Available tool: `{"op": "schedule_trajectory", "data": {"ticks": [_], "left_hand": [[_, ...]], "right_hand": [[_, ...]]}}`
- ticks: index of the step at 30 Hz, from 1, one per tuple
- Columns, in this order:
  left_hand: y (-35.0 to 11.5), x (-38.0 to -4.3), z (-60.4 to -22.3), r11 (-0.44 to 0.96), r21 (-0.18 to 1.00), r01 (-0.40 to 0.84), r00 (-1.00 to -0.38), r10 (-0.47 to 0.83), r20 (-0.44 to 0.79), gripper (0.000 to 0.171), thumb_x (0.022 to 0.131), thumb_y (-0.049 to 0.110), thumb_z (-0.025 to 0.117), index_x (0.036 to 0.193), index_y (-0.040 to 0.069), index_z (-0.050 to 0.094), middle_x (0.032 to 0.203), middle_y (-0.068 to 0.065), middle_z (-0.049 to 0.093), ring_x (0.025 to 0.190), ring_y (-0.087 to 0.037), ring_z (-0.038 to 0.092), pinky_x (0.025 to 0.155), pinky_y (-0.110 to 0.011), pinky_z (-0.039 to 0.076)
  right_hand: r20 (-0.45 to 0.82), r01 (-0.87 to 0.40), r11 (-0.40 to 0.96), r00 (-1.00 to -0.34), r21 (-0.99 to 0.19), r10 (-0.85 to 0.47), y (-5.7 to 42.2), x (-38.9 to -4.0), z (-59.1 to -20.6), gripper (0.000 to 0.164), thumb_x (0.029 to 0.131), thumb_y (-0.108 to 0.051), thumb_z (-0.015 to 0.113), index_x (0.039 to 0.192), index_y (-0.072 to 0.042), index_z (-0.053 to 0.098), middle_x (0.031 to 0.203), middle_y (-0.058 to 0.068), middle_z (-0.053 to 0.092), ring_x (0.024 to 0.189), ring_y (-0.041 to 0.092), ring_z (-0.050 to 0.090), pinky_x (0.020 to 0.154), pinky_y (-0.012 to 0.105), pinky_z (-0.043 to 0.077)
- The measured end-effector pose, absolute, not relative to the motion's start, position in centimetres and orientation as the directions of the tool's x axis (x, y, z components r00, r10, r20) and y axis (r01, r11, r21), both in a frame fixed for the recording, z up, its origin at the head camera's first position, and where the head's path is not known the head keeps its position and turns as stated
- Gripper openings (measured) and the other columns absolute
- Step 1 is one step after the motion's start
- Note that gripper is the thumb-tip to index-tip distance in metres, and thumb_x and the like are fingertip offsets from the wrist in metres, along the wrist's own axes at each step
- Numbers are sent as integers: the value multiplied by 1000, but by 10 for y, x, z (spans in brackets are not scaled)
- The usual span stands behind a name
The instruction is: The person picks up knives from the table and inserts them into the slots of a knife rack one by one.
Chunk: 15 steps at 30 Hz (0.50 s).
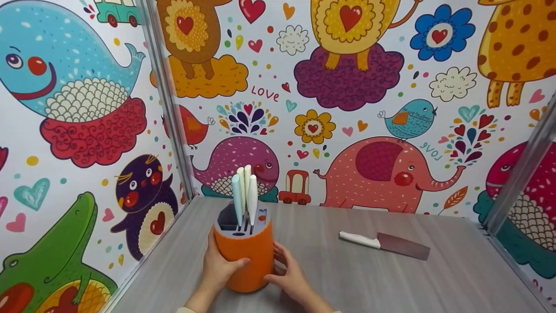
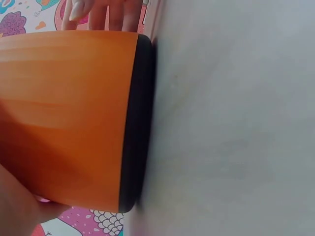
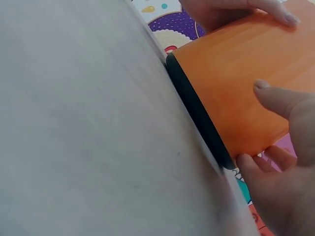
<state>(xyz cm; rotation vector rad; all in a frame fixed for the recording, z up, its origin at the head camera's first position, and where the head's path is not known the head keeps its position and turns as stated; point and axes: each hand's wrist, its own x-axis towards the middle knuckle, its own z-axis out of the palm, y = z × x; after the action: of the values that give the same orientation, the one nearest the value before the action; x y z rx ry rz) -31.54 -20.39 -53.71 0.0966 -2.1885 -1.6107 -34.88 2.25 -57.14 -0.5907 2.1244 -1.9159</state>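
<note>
An orange knife block [image 1: 245, 261] with a dark base stands upright at the table's front middle. Several pale-handled knives [image 1: 244, 195] stick up from the slots in its grey top. My left hand [image 1: 219, 261] holds the block's left side, thumb across the front and fingers partly hidden behind. On the other side my right hand [image 1: 292, 276] grips it lower down, its thumb [image 3: 275, 98] over the orange wall and its fingertips near the dark base [image 3: 199, 115]. To the right lies a cleaver [image 1: 402, 246] with a white handle, flat on the table and apart from both hands.
The grey wood-grain table [image 1: 365, 287] is bounded at the back and sides by walls printed with cartoon animals [image 1: 373, 174]. Metal posts [image 1: 171, 100] stand at the back left and right corners. The cleaver's blade points to the right.
</note>
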Motion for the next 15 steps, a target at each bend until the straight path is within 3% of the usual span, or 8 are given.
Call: {"op": "schedule_trajectory", "data": {"ticks": [3,7,10,15], "left_hand": [[-205,-315,-538,340,922,184,-908,-300,291,128,56,51,93,154,32,14,150,-1,45,127,-24,53,114,-51,38],[-207,-316,-536,357,915,188,-899,-311,307,128,57,50,93,154,30,13,149,-3,45,126,-25,53,114,-52,39],[-207,-316,-537,350,920,177,-904,-311,292,128,58,50,93,155,30,12,150,-3,44,127,-25,52,114,-52,39],[-202,-315,-537,337,927,162,-915,-300,269,128,58,51,92,155,31,11,151,-3,42,129,-26,50,115,-52,37]], "right_hand": [[97,-118,14,-874,-993,-476,28,-351,-574,87,81,-29,82,153,-26,33,157,8,40,143,31,40,113,47,39],[194,-187,-64,-851,-980,-488,47,-364,-576,86,85,-14,78,155,-13,29,155,23,37,141,43,38,113,55,39],[303,-301,-70,-863,-951,-403,72,-378,-580,82,85,-6,75,153,-3,29,151,33,37,138,50,37,111,59,39],[390,-404,46,-903,-914,-182,121,-398,-581,74,84,-2,75,146,8,37,146,34,43,137,51,39,109,60,39]]}}
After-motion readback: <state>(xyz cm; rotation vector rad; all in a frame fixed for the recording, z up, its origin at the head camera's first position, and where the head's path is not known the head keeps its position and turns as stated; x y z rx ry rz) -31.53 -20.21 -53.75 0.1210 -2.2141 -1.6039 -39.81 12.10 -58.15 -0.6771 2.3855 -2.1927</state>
